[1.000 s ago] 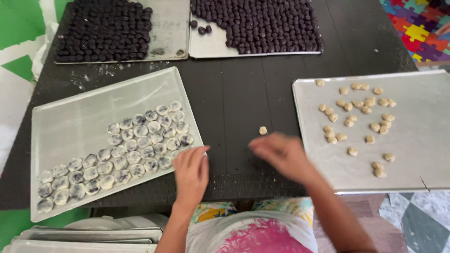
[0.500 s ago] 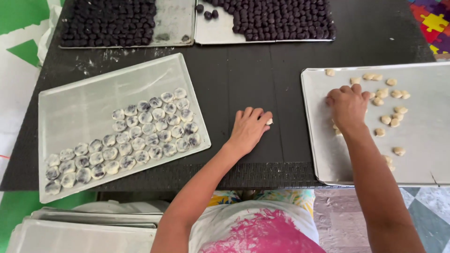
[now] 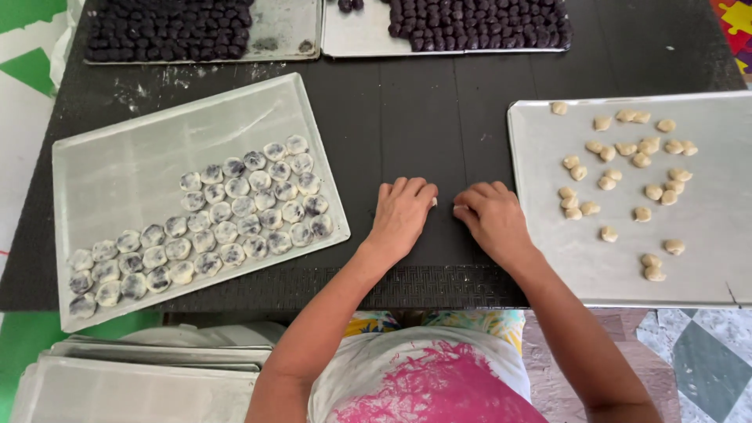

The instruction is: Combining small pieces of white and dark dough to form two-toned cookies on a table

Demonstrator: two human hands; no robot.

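My left hand [image 3: 403, 211] and my right hand [image 3: 495, 219] lie close together, palms down, on the black table [image 3: 407, 117] between two trays. A small pale dough piece [image 3: 433, 202] peeks out under the left fingertips, and another pale dough bit [image 3: 458, 209] shows under the right fingertips. To the right, a metal tray [image 3: 705, 258] carries several loose beige dough pieces [image 3: 627, 168]. The tilted tray on the left [image 3: 125, 164] holds rows of flattened pale rounds with dark centres [image 3: 235, 211].
Two trays of dark balls stand along the table's far edge, one at the left [image 3: 290, 31] and one at the right [image 3: 352, 43]. A stack of empty metal trays [image 3: 133, 376] sits below the table's near edge at lower left. Colourful floor mat at top right.
My right hand went out to the right tray's dough pieces and came back to the table centre. My left hand stayed near the loose dough piece, shifting slightly right.
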